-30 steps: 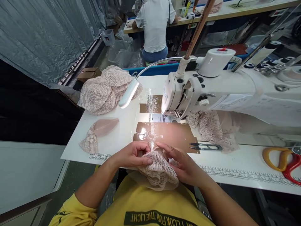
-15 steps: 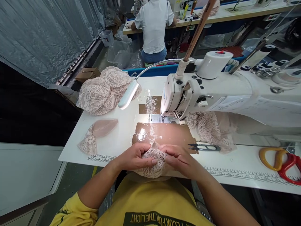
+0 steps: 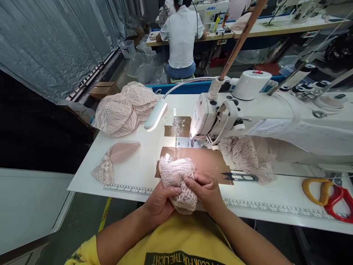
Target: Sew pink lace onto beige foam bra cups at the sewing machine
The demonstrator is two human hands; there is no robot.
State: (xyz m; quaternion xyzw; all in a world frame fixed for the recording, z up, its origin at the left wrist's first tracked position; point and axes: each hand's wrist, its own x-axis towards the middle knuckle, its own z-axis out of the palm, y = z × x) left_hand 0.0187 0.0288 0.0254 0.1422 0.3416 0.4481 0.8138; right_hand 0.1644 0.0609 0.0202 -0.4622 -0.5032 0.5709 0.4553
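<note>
A bunched piece of pale pink lace fabric (image 3: pixel 178 173) is held in front of my body, over the near edge of the sewing table. My left hand (image 3: pixel 161 202) grips its lower left side, thumb on top. On the right side my right hand (image 3: pixel 205 187) pinches the lace between thumb and fingers. Just beyond the lace lies the brown tape-covered patch (image 3: pixel 209 160) of the table, and past that stands the white sewing machine (image 3: pixel 212 117). The underside of the lace and some of my fingertips are hidden.
Thread snips (image 3: pixel 239 177) and orange-and-red scissors (image 3: pixel 328 198) lie to the right. A lace pile (image 3: pixel 124 108) and a small lace-and-mesh piece (image 3: pixel 116 160) are on the left. More lace (image 3: pixel 248 154) sits under the machine arm. A lamp (image 3: pixel 156 115) overhangs the table; a person (image 3: pixel 180 36) sits beyond.
The lace has been lifted and spread upward, so more of it shows above my hands. My left hand has moved lower, and my right hand has turned, pinching the lace's right side.
</note>
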